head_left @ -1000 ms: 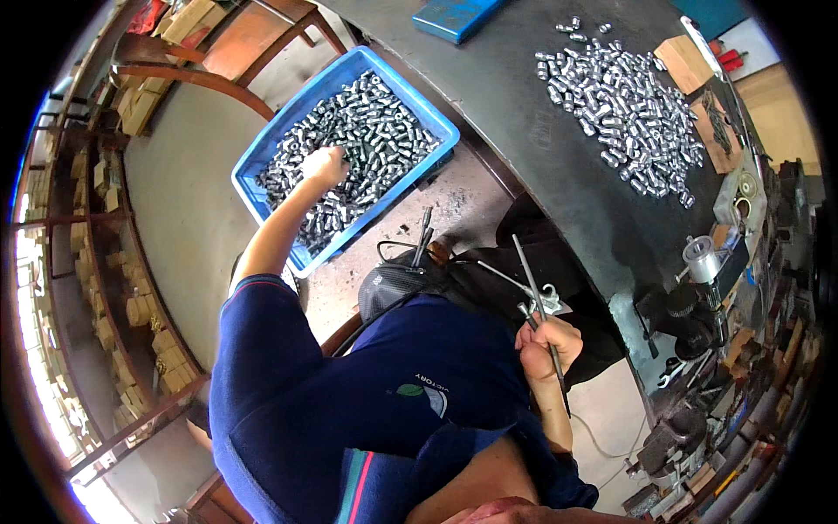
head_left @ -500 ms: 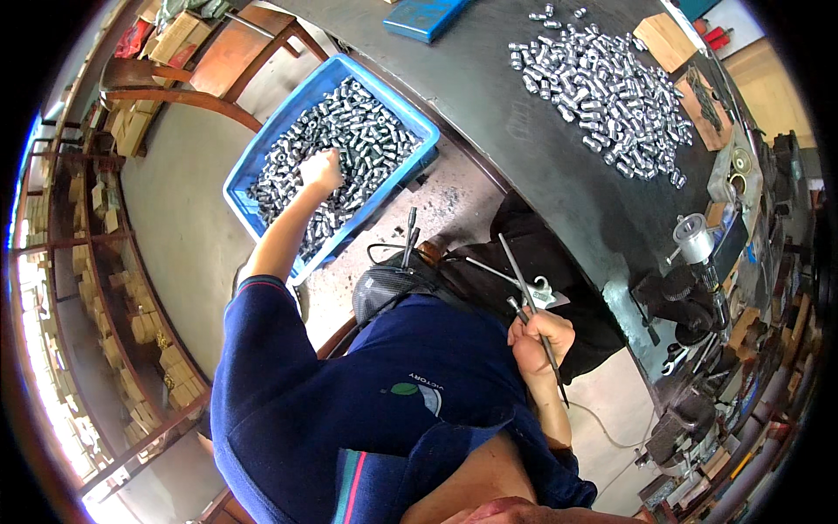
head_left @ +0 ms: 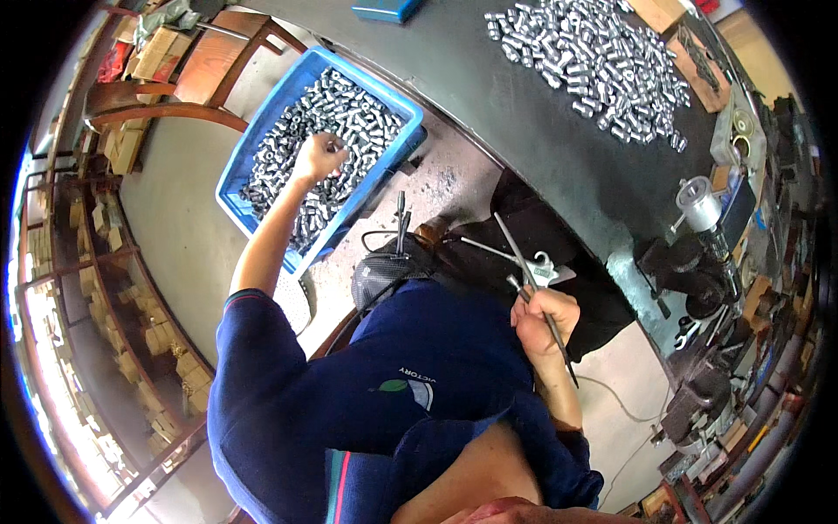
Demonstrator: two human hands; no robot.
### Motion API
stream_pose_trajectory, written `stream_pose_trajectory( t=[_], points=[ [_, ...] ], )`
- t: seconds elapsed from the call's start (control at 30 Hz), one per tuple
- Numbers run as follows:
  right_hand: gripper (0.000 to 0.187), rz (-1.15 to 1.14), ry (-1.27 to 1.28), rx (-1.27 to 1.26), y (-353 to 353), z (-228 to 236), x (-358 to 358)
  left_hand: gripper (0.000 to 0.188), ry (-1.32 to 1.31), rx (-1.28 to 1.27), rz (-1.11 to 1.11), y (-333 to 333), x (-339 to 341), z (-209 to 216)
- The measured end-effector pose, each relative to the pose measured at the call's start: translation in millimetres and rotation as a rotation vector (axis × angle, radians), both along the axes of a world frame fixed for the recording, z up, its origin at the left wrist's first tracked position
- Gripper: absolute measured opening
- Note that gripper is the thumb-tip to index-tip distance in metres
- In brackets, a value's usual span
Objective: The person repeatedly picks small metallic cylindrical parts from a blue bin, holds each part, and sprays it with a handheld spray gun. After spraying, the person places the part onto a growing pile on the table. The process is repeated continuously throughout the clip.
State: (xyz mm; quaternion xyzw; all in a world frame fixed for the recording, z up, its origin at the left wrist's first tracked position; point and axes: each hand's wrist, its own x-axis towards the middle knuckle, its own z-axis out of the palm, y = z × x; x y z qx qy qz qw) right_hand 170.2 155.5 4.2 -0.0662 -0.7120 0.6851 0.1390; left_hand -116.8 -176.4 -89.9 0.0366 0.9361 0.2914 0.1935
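My left hand (head_left: 319, 158) is over a blue plastic crate (head_left: 229, 194), just above a heap of small cylindrical metal fittings (head_left: 371, 122). Its fingers are curled together, and what they pinch is mostly hidden. My right hand (head_left: 548, 320), in front of my body, is closed around a long thin metal rod (head_left: 511, 240), tapered and resembling a file. The rod slants from upper left to lower right through the fist. A short metal fitting (head_left: 515, 283) sticks out beside the thumb of that hand.
A dark workbench (head_left: 489, 96) at the right carries a pile of shiny fittings (head_left: 585, 65), wooden blocks (head_left: 698, 70) and a clamped metal device (head_left: 698, 205). A wooden chair (head_left: 209, 74) stands behind the crate. A white hook-shaped tool (head_left: 543, 269) lies by my lap. Shelves with boxes (head_left: 109, 306) line the left.
My left hand has come up slightly from the heap, its fingers turning more to the right. The right hand keeps its grip on the rod. The whole view has shifted a little.
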Motion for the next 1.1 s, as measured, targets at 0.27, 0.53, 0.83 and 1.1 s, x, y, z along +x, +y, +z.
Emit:
stream_pose_trajectory(
  t=[0.27,0.53,0.83,1.1],
  points=[
    [0.029,0.084,0.02,0.113,1.3,22.4,-17.8,0.02,-0.754,1.002,-0.248,138.5,96.5,105.7],
    [0.028,0.055,-0.001,0.144,11.8,16.4,-15.5,0.029,-1.235,1.169,0.001,176.7,136.0,88.0],
    [0.026,0.177,-0.042,0.148,17.8,18.1,-22.7,0.025,-0.777,0.846,-0.307,187.3,134.0,110.8],
    [0.026,0.08,-0.021,0.151,14.0,8.2,-19.6,0.018,-0.562,0.905,-0.446,194.3,138.2,117.4]
  ],
)
